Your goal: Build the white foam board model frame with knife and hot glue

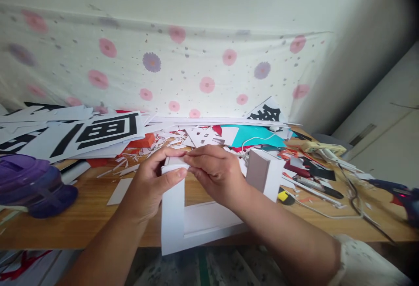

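Between my hands is a white U-shaped hollow piece that looks made of foam board or card, with two upright arms joined along the bottom. My left hand is closed around the top of its left arm, thumb on the front face and fingers behind. The fingers of my right hand pinch together at that same top end, close to the left thumb. Whether they grip the edge or a small strip is hidden. The right arm of the piece stands up behind my right wrist.
White sheets with black characters are stacked at the left, behind a purple jug. Paper scraps and a turquoise sheet lie at the back. A power strip, cables and a glue gun are at the right.
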{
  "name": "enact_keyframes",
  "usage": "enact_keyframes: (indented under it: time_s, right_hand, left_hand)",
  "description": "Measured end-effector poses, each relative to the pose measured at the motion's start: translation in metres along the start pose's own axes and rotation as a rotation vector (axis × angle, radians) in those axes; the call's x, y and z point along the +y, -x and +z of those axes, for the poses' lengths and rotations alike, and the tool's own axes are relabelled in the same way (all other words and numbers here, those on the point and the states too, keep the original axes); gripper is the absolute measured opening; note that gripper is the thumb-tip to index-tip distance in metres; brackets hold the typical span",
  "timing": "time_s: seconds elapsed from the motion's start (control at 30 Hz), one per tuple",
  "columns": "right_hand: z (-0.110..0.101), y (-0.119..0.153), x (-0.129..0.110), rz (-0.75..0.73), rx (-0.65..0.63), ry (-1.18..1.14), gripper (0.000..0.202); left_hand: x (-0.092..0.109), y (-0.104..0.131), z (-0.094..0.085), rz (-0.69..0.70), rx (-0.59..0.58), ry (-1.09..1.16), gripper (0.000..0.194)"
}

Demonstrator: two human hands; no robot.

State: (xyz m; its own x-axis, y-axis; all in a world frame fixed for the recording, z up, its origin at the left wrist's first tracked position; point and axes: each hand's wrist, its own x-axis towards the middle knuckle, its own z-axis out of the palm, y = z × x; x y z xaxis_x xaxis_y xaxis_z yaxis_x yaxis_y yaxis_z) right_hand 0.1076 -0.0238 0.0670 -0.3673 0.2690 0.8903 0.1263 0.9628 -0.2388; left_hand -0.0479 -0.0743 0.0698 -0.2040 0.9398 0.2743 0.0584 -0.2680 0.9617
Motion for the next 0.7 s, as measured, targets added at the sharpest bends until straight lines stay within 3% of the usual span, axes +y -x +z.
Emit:
enact_keyframes:
  time_s: [0.07,0.13,0.2,0.23,0.3,0.37,0.43,0.5,0.6,0.7]
  right_hand:
    - [-0.007,0.003,-0.007,0.013,-0.043,0.035,0.019]
    - [-0.028,0.009,-0.013,0.008,-0.045,0.092,0.029]
    - [-0.059,0.021,-0.013,0.021,0.089,0.160,0.043]
    - [-0.076,0.029,-0.009,0.068,0.222,0.196,0.046]
    - [-0.105,0.045,0.006,0.292,0.445,0.175,0.034]
    - [-0.122,0.060,0.025,0.590,0.346,-0.034,0.036]
    - [-0.126,0.069,0.039,0.821,0.192,-0.247,0.055]
    - [-0.120,0.071,0.044,0.954,0.120,-0.422,0.067]
    - [-0.107,0.066,0.038,1.021,0.186,-0.560,0.063]
    - [-0.098,0.061,0.035,0.962,0.289,-0.553,0.050]
  left_hand:
    - [-0.003,0.001,-0.001,-0.013,0.028,0.001,0.032]
    - [-0.006,0.001,-0.003,-0.047,0.034,0.007,0.035]
    - [-0.009,0.002,-0.006,-0.096,0.041,0.018,0.037]
    - [-0.010,0.003,-0.007,-0.114,0.047,0.027,0.038]
    - [-0.012,0.003,-0.009,-0.139,0.048,0.049,0.039]
    - [-0.014,0.003,-0.009,-0.144,0.044,0.067,0.040]
    - [-0.015,0.001,-0.007,-0.149,0.052,0.091,0.039]
    - [-0.014,-0.001,-0.006,-0.146,0.066,0.106,0.038]
    - [-0.012,-0.002,-0.007,-0.111,0.069,0.069,0.036]
    - [-0.014,-0.002,-0.012,-0.019,0.095,-0.018,0.038]
